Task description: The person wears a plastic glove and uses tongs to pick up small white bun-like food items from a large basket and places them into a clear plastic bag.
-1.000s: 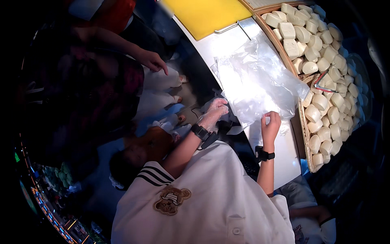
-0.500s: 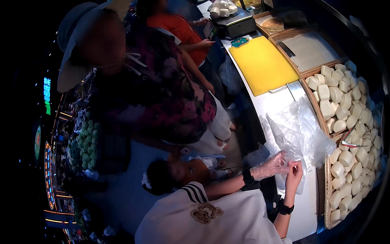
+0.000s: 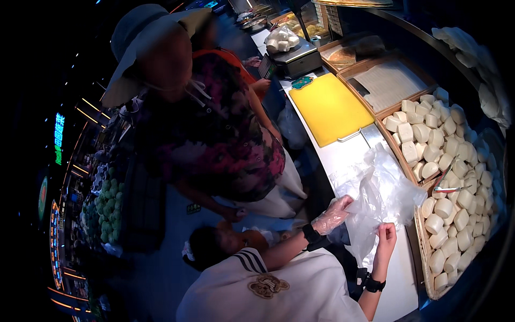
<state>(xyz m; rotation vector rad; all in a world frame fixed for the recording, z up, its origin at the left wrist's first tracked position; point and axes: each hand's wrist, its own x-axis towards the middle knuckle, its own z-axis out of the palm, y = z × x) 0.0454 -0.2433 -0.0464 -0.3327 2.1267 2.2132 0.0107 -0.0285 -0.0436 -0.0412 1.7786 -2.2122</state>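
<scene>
A crumpled white see-through plastic bag [image 3: 373,188] lies spread over the white counter, with part of it between my hands. My left hand [image 3: 332,215], in a thin see-through glove, is closed with its fingertips at the bag's left edge. Bare and set a little nearer and to the right, my right hand [image 3: 385,239] pinches the bag's near part between thumb and fingers. Both wrists carry dark bands. To the right, a wooden tray [image 3: 424,249] holds many white steamed buns [image 3: 443,207], and red-handled tongs [image 3: 447,189] rest on them.
Beyond the bag lies a yellow cutting board [image 3: 332,110] with a metal handle. Farther off, a scale [image 3: 298,57] bears a bag of buns [image 3: 282,38]. A person in a hat [image 3: 214,123] stands left of the counter, near a child [image 3: 206,246]. Another tray [image 3: 391,80] sits behind the buns.
My left hand has moved left, away from my right hand, and the bag is stretched between them. The view has shifted, and the person in the hat appears farther right.
</scene>
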